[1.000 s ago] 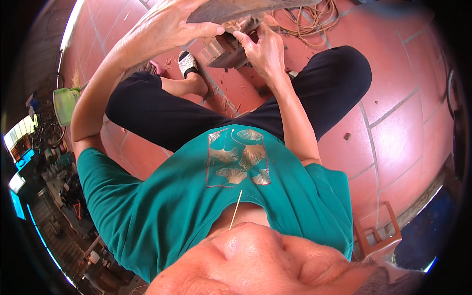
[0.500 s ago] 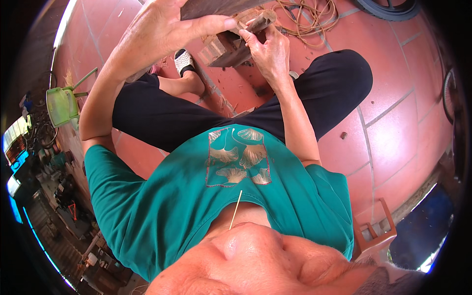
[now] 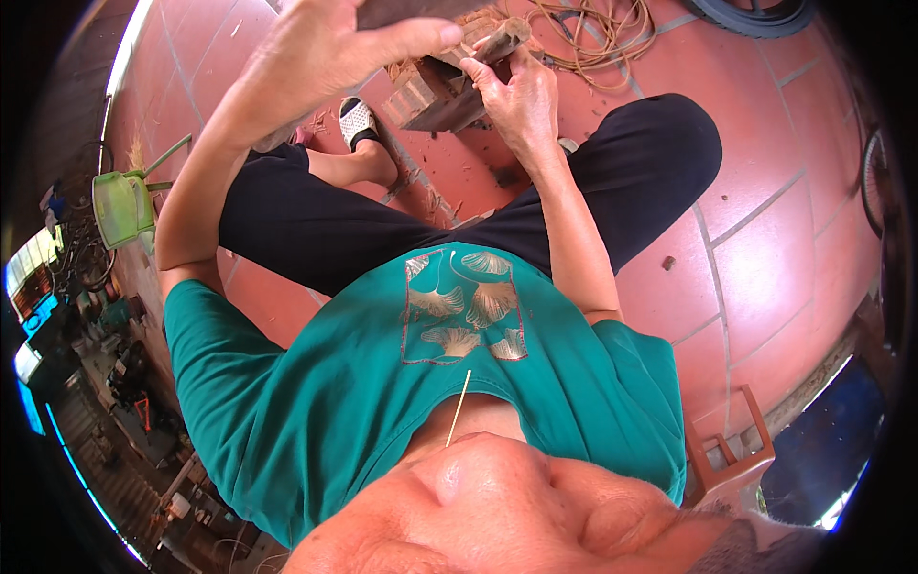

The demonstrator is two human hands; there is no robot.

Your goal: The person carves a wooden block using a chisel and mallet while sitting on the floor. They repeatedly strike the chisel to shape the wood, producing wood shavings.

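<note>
My left hand (image 3: 306, 77) is raised at the upper left, its thumb stretched toward the wood. The top edge cuts off its fingers. A broad dark grey-brown flat piece, like a blade (image 3: 416, 11), comes out beside the thumb and seems to be in this hand; its full shape is out of view. My right hand (image 3: 521, 100) is closed around a short brown stick (image 3: 504, 40) with a pale cut end, thumb on its near side. The stick is tilted over a rough wooden block (image 3: 421, 100) that stands on the floor between my feet.
Wood chips lie on the red tiled floor (image 3: 765, 230). A coiled orange-brown cord (image 3: 612, 43) and a black wheel (image 3: 755, 17) are at the far right. A green chair (image 3: 122, 206) stands at left, a brown plastic chair (image 3: 732, 459) at lower right.
My left hand and the dark flat piece have shifted slightly upward. My right hand and the stick have moved a little to the left.
</note>
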